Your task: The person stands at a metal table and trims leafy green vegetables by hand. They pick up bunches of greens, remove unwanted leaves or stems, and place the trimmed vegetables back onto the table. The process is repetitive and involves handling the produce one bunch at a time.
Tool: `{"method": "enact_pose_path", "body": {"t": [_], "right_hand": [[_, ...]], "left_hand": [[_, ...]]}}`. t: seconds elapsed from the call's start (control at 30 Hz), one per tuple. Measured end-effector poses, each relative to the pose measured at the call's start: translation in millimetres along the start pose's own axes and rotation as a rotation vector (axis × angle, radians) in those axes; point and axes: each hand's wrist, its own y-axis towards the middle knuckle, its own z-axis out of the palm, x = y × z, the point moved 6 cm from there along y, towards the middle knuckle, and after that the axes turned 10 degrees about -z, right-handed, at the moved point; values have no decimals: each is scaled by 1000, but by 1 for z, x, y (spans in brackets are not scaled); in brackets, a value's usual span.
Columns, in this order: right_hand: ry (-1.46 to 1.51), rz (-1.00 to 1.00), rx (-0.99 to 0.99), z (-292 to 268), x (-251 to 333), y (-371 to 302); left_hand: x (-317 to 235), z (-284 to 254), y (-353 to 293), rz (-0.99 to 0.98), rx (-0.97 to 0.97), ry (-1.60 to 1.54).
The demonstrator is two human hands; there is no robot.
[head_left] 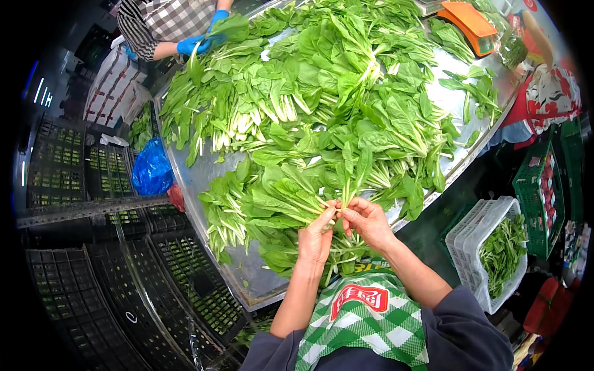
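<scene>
Both hands meet over the near part of a metal table [250, 281] heaped with leafy greens with pale stems. My left hand [317, 238] is closed at the stem ends of a bunch of leafy greens [281, 196], whose leaves fan out to the left. Beside it, nearly touching, my right hand [369, 221] pinches the base of a small leafy green [352, 170] that stands leaves-up, away from me. More greens [365, 133] lie in a thick pile just beyond my fingers.
Across the table at far left, a co-worker's blue-gloved hands [204, 40] hold greens. An orange scale [470, 25] sits far right. A white crate [465, 238] of greens stands at right, near a green crate [526, 204]. Black crates [105, 297] and a blue bag [152, 168] are left.
</scene>
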Motion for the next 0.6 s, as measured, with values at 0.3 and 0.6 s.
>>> {"method": "enact_pose_path", "body": {"t": [0.3, 0.6], "right_hand": [[243, -71, -180, -2, -16, -4], [-355, -62, -150, -25, -15, 7]], "left_hand": [[1, 1, 4, 32, -53, 31], [-18, -29, -10, 221, -389, 195]]}}
